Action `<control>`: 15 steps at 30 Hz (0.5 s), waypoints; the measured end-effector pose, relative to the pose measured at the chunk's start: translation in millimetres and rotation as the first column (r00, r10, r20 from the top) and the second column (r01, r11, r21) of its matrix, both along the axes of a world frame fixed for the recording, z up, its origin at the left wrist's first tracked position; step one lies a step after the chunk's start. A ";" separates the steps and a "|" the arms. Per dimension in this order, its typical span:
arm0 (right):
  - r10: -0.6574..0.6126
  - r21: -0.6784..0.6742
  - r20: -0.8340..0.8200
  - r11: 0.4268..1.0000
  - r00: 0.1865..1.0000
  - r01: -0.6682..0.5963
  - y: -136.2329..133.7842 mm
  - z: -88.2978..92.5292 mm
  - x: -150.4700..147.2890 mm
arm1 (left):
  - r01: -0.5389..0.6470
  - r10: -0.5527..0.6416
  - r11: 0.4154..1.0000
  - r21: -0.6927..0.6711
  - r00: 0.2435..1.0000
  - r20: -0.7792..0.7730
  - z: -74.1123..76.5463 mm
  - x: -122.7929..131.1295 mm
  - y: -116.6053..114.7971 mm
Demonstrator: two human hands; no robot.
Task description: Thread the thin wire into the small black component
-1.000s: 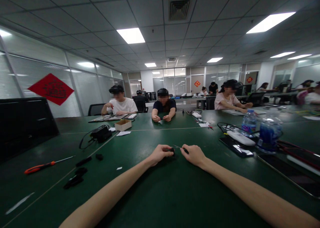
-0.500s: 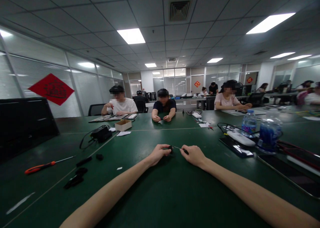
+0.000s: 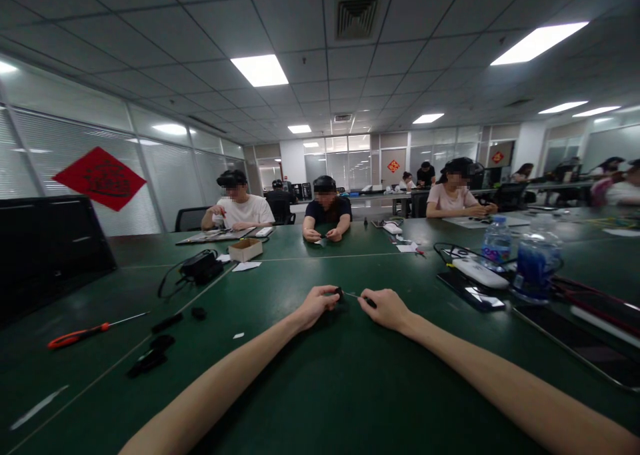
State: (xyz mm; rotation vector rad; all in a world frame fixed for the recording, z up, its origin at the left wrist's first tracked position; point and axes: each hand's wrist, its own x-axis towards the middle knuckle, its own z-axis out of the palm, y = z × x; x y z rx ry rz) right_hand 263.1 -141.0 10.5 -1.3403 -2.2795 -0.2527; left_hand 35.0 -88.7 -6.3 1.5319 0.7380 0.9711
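My left hand (image 3: 320,303) pinches a small black part (image 3: 340,294) between thumb and fingers, just above the green table (image 3: 360,375). What kind of part it is I cannot make out. Closed around a dark handle, my right hand (image 3: 386,307) holds a thin screwdriver (image 3: 351,295) whose metal shaft points left at the black part. Whether the tip touches the part is too small to tell. Several black pieces (image 3: 150,360) lie on the table to the left, near an orange-handled screwdriver (image 3: 80,335).
A monitor (image 3: 50,255) stands at the left. Ahead are a black device with a cable (image 3: 197,267) and an open cardboard box (image 3: 245,249). Phones (image 3: 575,345), a white device (image 3: 480,274) and water bottles (image 3: 537,268) fill the right. Across the table sit co-workers (image 3: 327,208).
The black part in my left hand has turned or shifted slightly. My right hand keeps its grip in nearly the same place. The whole view has moved a little.
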 end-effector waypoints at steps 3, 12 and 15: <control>0.012 -0.005 -0.006 1.000 1.000 -0.013 0.1 0.2 0.3 | 0.001 -0.001 1.000 -0.013 1.000 0.004 1.0 0.5 -1.1; 0.042 -0.018 -0.008 0.999 0.999 -0.042 1.0 -1.0 1.1 | -0.005 0.006 0.999 -0.033 0.999 0.043 4.5 1.3 -3.6; 0.041 -0.011 0.008 0.999 0.999 -0.041 1.8 -1.6 1.0 | -0.015 0.018 0.999 -0.035 0.996 0.089 1.6 1.7 -0.1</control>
